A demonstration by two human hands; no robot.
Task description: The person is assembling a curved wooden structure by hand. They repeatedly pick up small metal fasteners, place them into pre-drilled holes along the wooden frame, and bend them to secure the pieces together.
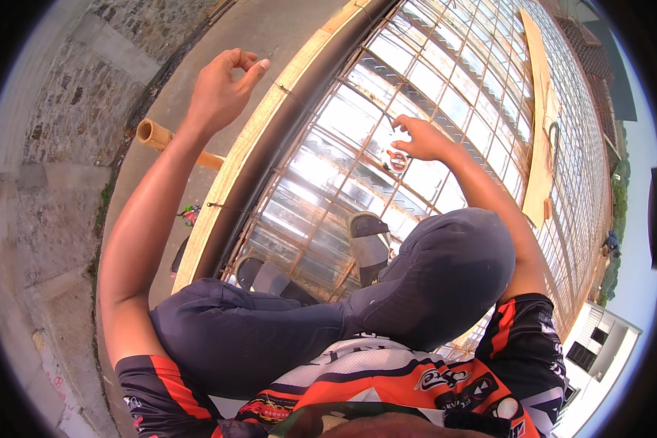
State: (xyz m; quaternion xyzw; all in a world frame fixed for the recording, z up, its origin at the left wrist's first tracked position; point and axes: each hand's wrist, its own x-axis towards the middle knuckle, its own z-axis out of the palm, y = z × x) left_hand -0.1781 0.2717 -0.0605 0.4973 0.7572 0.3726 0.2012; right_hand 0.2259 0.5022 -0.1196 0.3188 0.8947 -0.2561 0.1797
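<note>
Nearest me, bent knees in dark grey trousers [387, 292] and grey slide sandals [369, 244] rested on a rusty steel rebar grid [387, 95] over shiny sheeting. The right hand [421, 139] gripped a small round red-and-white object [398, 160] just above the grid, fingers curled round it. The left hand [223, 87] was raised, loosely curled, holding nothing. Beyond it lay a bamboo pole [160, 139] on concrete.

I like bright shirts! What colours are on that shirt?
The shirt is orange-red, black and white, seen best in the head view, near the bottom.
</note>
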